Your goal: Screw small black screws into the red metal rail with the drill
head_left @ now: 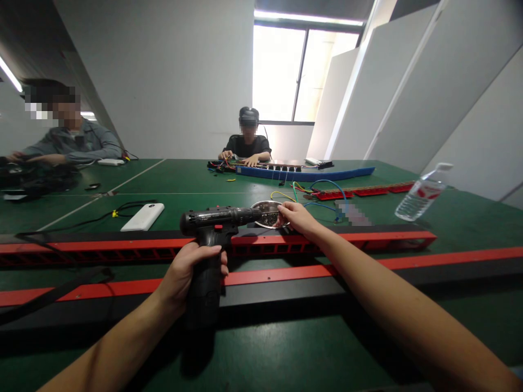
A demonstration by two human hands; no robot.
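My left hand (pixel 186 269) is wrapped round the grip of a black cordless drill (pixel 208 220), whose bit points to the right. At the bit's tip my right hand (pixel 300 216) has its fingers pinched together; any small piece between them is too small to make out. Just behind and below that tip stands a round metal bowl (pixel 269 226) with many small dark pieces in it, perhaps screws. Two long red-and-black rails lie across the table: the farther rail (pixel 143 247) has a row of slots, and the nearer rail (pixel 261 276) passes below my hands.
A white power bank (pixel 144 216) with a black cable lies at the left. Beyond the bowl are coloured wires (pixel 322 204), red strips (pixel 370 191) and a long blue strip (pixel 310 175). A water bottle (pixel 423 195) is at the right. Two people sit across the green table (pixel 286 348).
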